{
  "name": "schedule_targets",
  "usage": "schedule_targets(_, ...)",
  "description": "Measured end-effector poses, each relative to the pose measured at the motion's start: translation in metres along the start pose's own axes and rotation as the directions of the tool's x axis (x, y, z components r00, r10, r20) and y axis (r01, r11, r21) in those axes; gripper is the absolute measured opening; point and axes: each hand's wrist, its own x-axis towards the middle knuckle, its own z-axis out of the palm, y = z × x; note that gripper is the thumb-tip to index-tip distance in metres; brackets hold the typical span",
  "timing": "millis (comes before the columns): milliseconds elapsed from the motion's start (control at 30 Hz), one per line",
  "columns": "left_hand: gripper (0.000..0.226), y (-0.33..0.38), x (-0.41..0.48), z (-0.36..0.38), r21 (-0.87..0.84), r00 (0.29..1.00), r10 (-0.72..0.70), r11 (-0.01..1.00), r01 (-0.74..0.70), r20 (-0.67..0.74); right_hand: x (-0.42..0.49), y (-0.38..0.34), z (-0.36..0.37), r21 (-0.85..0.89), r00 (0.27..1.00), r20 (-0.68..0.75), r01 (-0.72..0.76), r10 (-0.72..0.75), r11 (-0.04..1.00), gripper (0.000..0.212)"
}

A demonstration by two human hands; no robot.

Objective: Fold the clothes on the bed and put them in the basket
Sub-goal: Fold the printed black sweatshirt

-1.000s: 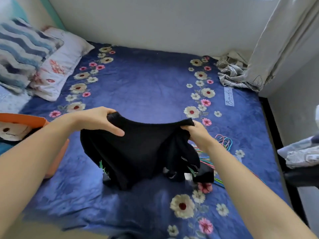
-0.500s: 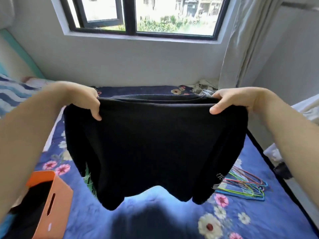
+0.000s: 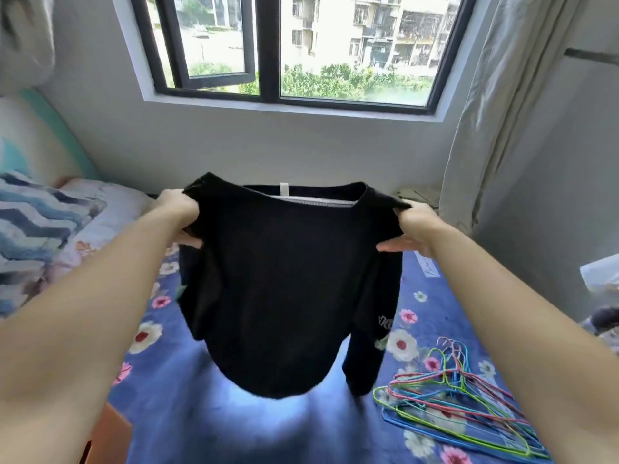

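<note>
- Compared with a second ago, we are holding the black sweatshirt (image 3: pixel 284 289) higher and spread wide, hanging clear above the floral bed (image 3: pixel 234 430).
- Our left hand (image 3: pixel 182 217) and right hand (image 3: pixel 413 231) are each gripping a shoulder.
- Its collar is pointing up and its hem down, its long axis running vertically.

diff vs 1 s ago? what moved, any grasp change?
The black shirt went up from low over the bed and now hangs spread out, collar on top. Left hand and right hand rose with it, each gripping a shoulder; nothing let go. Hangers still lie on the bed, orange basket still at lower left.
</note>
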Motion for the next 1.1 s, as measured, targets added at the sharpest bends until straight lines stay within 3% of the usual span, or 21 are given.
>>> schedule_targets(67, 0.034, 0.013, 0.006, 0.005, -0.352, 0.994, -0.051, 0.933, 0.081, 0.095, 0.008, -0.006, 0.012, 0.261, 0.999, -0.054, 0.009, 0.006, 0.965, 0.027)
schedule_targets(133, 0.033, 0.021, 0.013, 0.009, -0.631, 0.997, -0.036, 0.773, 0.074, 0.074, 0.01, -0.008, 0.02, 0.113, 0.952, -0.227, 0.236, -0.206, 0.965, 0.029)
schedule_targets(200, 0.032, 0.018, 0.016, 0.015, -0.734, 0.993, 0.031, 0.67, -0.107, -0.116, 0.005, 0.0, 0.021, -0.117, 0.83, -0.329, 0.437, -0.45, 0.892, 0.028)
schedule_targets(267, 0.026, 0.003, 0.013, 0.022, -0.634, 0.917, 0.165, 0.677, -0.374, -0.364, -0.001, 0.013, 0.019, -0.188, 0.75, -0.361, 0.524, -0.554, 0.831, 0.028)
schedule_targets(333, 0.022, -0.024, 0.004, 0.032, -0.473, 0.801, 0.341, 0.667, -0.575, -0.492, -0.008, 0.034, 0.02, -0.223, 0.702, -0.386, 0.558, -0.598, 0.799, 0.03)
schedule_targets(433, 0.03, -0.077, -0.007, 0.051, -0.224, 0.667, 0.535, 0.669, -0.709, -0.518, -0.024, 0.075, 0.019, -0.352, 0.713, -0.349, 0.501, -0.608, 0.791, 0.037)
schedule_targets(500, 0.024, -0.122, -0.023, 0.064, -0.103, 0.661, 0.605, 0.698, -0.708, -0.444, -0.042, 0.114, 0.021, -0.439, 0.752, -0.268, 0.461, -0.602, 0.771, 0.039)
schedule_targets(633, 0.037, -0.236, -0.058, 0.103, 0.059, 0.797, 0.555, 0.827, -0.558, -0.24, -0.071, 0.217, 0.038, -0.572, 0.882, -0.112, 0.319, -0.458, 0.755, 0.034)
schedule_targets(700, 0.052, -0.305, -0.073, 0.128, 0.198, 0.897, 0.43, 0.893, -0.405, -0.104, -0.087, 0.272, 0.056, -0.644, 0.951, -0.011, 0.229, -0.308, 0.73, 0.041)
schedule_targets(767, 0.069, -0.367, -0.092, 0.152, 0.384, 0.958, 0.281, 0.881, -0.278, 0.051, -0.106, 0.327, 0.073, -0.739, 0.988, 0.105, 0.154, -0.114, 0.656, 0.049)
schedule_targets(867, 0.079, -0.451, -0.123, 0.183, 0.56, 0.969, 0.111, 0.799, -0.219, 0.22, -0.129, 0.405, 0.094, -0.856, 0.96, 0.222, 0.109, 0.17, 0.506, 0.06)
schedule_targets(933, 0.085, -0.489, -0.139, 0.203, 0.643, 0.942, 0.092, 0.71, -0.289, 0.322, -0.14, 0.446, 0.107, -0.879, 0.931, 0.25, 0.103, 0.266, 0.466, 0.064)
schedule_targets(1033, 0.098, -0.523, -0.151, 0.213, 0.61, 0.938, -0.06, 0.774, -0.172, 0.341, -0.158, 0.48, 0.113, -0.912, 0.923, 0.25, 0.123, 0.293, 0.391, 0.072)
schedule_targets(1100, 0.094, -0.546, -0.163, 0.221, 0.606, 0.935, -0.14, 0.79, -0.093, 0.325, -0.171, 0.505, 0.115, -0.898, 0.92, 0.204, 0.04, 0.335, 0.438, 0.078)
